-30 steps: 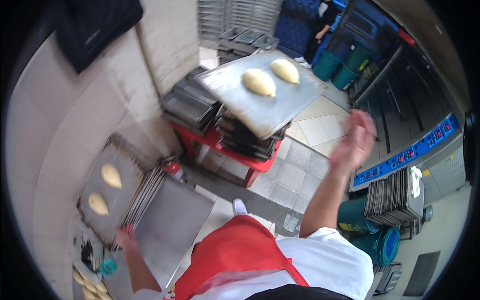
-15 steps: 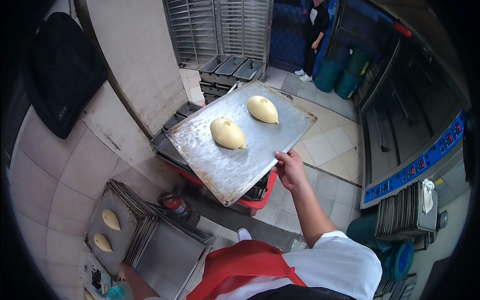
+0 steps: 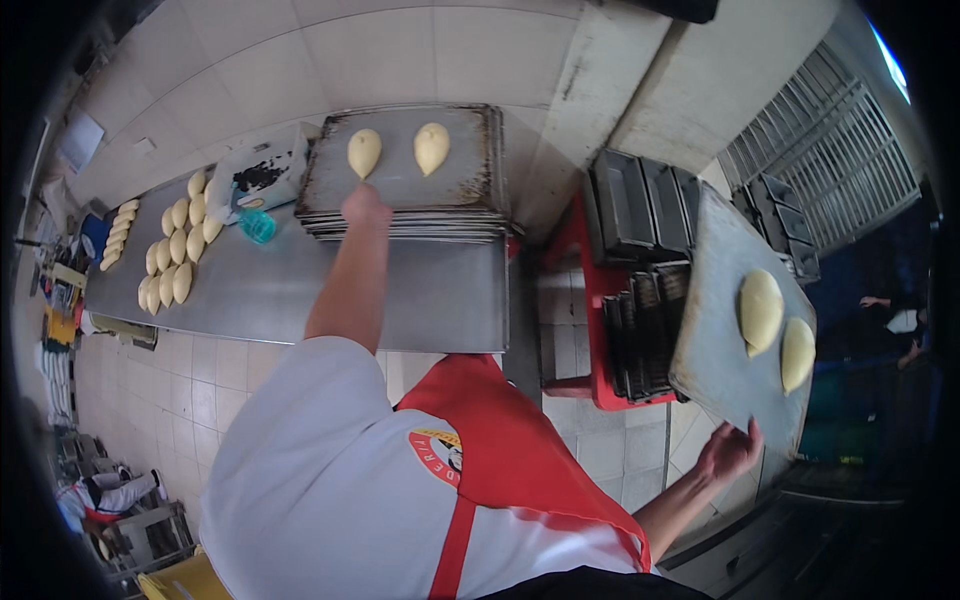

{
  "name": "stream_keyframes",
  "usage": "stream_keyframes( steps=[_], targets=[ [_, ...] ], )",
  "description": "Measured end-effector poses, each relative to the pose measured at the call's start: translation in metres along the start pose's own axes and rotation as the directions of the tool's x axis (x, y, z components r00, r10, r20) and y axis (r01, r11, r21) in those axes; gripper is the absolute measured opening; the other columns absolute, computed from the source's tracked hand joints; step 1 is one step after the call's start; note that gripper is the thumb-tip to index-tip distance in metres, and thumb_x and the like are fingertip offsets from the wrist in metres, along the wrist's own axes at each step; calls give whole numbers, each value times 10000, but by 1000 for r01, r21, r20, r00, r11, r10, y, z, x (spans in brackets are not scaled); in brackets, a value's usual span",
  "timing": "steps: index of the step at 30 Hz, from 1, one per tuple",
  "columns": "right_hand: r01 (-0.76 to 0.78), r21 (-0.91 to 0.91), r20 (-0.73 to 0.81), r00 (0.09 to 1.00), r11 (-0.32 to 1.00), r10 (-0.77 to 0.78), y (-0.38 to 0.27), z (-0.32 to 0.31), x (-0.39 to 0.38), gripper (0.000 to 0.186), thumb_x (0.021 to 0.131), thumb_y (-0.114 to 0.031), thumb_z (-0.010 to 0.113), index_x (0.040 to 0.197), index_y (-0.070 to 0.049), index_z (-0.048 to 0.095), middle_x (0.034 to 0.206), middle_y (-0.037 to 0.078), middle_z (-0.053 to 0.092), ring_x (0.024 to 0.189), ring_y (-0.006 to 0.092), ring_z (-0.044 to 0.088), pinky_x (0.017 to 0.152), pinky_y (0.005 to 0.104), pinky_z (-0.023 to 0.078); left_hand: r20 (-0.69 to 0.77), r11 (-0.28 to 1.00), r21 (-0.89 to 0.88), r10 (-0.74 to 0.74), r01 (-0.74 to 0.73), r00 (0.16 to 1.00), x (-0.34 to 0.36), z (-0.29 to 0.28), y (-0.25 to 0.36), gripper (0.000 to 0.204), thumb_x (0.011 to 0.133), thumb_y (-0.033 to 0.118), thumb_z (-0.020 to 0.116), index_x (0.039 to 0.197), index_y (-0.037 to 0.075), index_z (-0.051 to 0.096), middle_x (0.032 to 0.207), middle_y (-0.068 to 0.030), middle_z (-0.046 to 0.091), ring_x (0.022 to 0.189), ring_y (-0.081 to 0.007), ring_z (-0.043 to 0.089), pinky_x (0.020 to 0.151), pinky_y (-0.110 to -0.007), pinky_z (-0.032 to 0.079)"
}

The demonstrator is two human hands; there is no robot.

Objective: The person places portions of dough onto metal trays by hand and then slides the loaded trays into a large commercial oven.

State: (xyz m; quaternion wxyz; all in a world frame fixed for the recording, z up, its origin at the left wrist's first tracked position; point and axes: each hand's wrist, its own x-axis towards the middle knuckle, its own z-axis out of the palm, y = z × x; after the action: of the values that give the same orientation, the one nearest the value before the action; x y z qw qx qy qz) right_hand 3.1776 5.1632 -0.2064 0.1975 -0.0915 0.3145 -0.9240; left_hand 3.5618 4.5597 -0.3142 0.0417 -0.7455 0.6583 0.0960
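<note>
My left hand (image 3: 367,205) is closed at the front edge of the top baking tray (image 3: 395,185), which lies on a stack of similar trays. Two pale, teardrop-shaped dough pieces (image 3: 364,152) sit on that tray, one just beyond my fingers. On my right, another baking tray (image 3: 725,300) lies tilted over dark pans and bears two more dough pieces (image 3: 761,310). My right hand (image 3: 730,455) is at this tray's near edge, its fingers loosely bent and apart, not gripping it.
Several shaped dough pieces (image 3: 178,243) lie in rows on the metal table (image 3: 270,290). Beside the tray stack stand a clear tub (image 3: 262,170) with dark contents and a turquoise item (image 3: 257,226). A red stand (image 3: 600,350) carries dark loaf pans (image 3: 625,205). Another person (image 3: 900,320) stands far right.
My view has swung left toward the table and tray stack. My right hand has loosened from the edge of the tray on the pans. My left hand remains at the stacked tray's edge.
</note>
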Motion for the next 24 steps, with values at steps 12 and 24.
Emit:
stream_keyframes(
  steps=[12, 24],
  targets=[
    [240, -128, -159, 953, 962, -259, 41, 127, -17, 497, 834, -45, 556, 1312, 42, 452, 1173, 144, 615, 1044, 276, 644, 839, 431, 560, 217, 14, -975, -124, 220, 968, 91, 25, 77, 430, 934, 166, 524, 1328, -7, 508, 1271, -168, 575, 1115, -314, 554, 914, -437, 483],
    [276, -275, -284, 892, 921, -352, 63, 183, -98, 647, 796, -94, 577, 1396, 50, 378, 1310, 196, 556, 1177, 341, 593, 993, 491, 501, 356, -374, -839, 173, 396, 918, 138, 45, 99, 338, 981, 176, 451, 1262, -5, 503, 1268, -120, 539, 1137, -239, 533, 946, -351, 468]
  ],
)
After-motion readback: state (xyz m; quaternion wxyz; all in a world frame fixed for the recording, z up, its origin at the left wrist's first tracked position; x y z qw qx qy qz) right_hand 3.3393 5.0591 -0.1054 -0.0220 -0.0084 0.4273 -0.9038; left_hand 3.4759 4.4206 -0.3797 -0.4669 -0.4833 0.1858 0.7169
